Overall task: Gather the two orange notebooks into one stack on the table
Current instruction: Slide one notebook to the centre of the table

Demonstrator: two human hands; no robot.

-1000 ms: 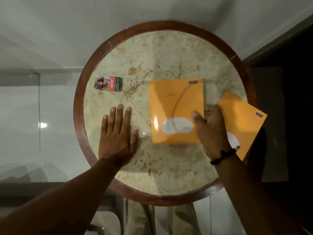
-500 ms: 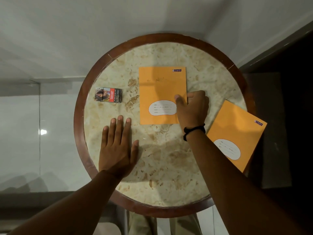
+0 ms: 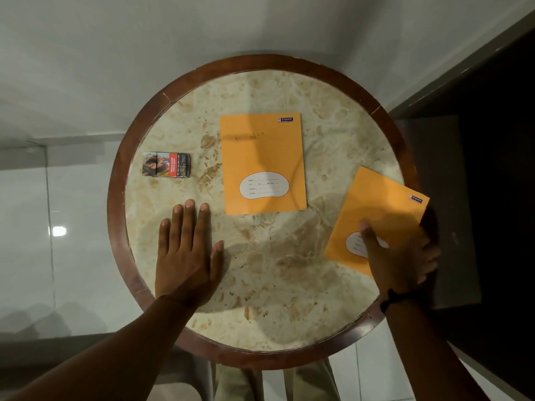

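One orange notebook (image 3: 262,157) lies flat and square near the middle of the round marble table (image 3: 260,279), nothing touching it. A second orange notebook (image 3: 382,204) lies tilted at the table's right edge, its far corner jutting past the rim. My right hand (image 3: 402,256) grips this notebook's near corner, thumb on top over the white label, fingers curled under the edge. My left hand (image 3: 186,253) rests flat on the tabletop, fingers spread, left of the centre notebook and holding nothing.
A cigarette pack (image 3: 166,164) lies on the table's left side, above my left hand. The table has a raised dark wooden rim (image 3: 115,215). A dark cabinet or doorway (image 3: 492,169) stands to the right; pale floor tiles lie to the left.
My right hand set the first notebook down in the middle, let go, and moved right to take hold of the second notebook's near corner. My left hand stayed flat.
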